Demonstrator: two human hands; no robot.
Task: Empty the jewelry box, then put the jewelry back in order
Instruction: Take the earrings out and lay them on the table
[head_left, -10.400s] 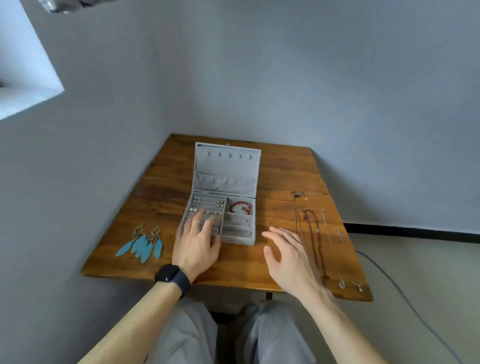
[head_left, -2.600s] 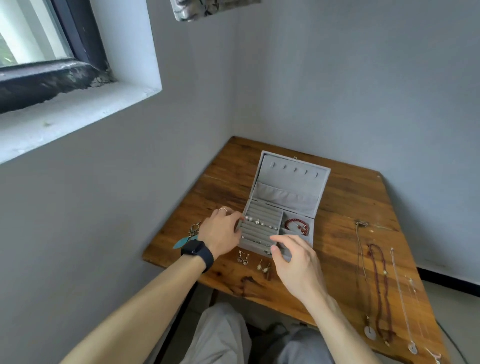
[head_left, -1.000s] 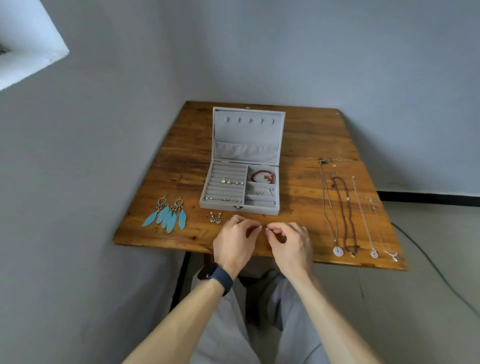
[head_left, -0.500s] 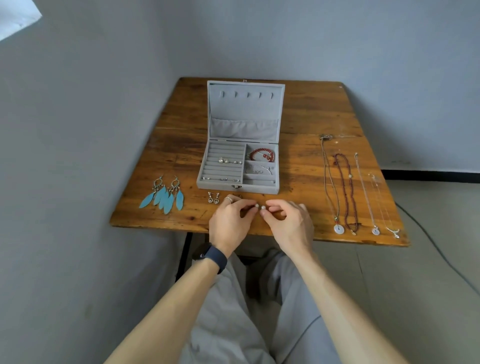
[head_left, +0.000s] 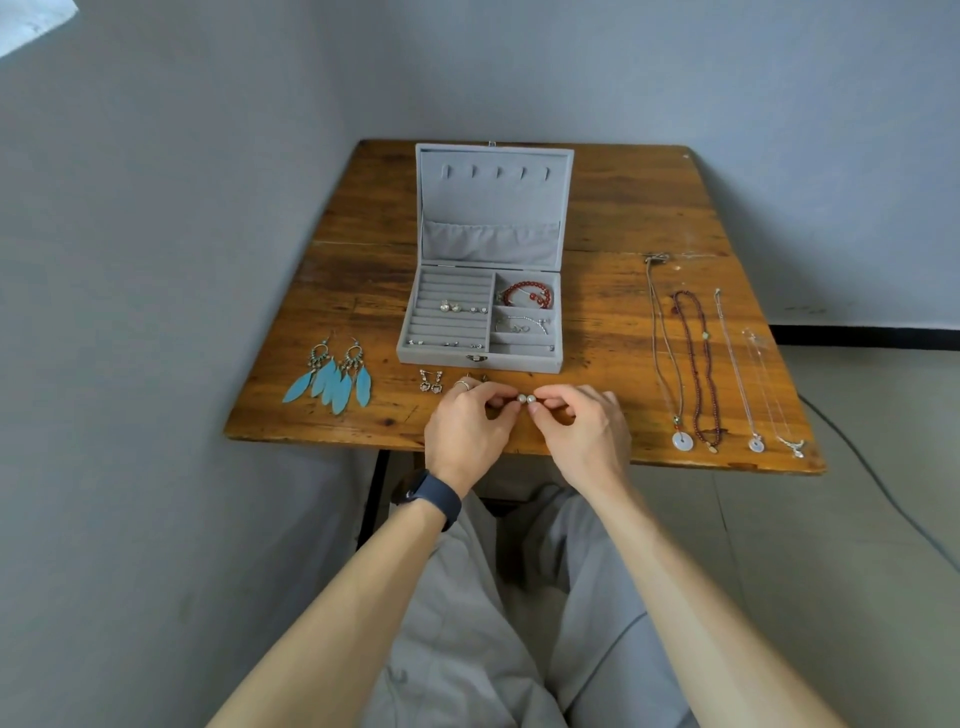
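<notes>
Start at the left of your wooden surface (head_left: 363, 218): a pair of blue feather earrings (head_left: 332, 376) lies flat near the front edge, well apart from the box. Just right of them, in front of the box, sits a small pair of silver drop earrings (head_left: 430, 381).

The grey jewelry box (head_left: 485, 260) stands at the middle of the surface with its lid upright. Its left ring-roll section holds a few small studs (head_left: 460, 307) in one row and more along the front row. Its right compartments hold a red bead bracelet (head_left: 527, 294) at the back and a thin silver chain (head_left: 522, 323) in the next one forward.

Your left hand (head_left: 467, 434), with a dark watch (head_left: 428, 496) on the wrist, and your right hand (head_left: 584, 431) meet just in front of the box. Each pinches a small pearl stud (head_left: 526, 399) between thumb and forefinger, and the two pearls touch.

At the right, four necklaces (head_left: 698, 364) lie stretched out side by side, pendants toward the front edge.
</notes>
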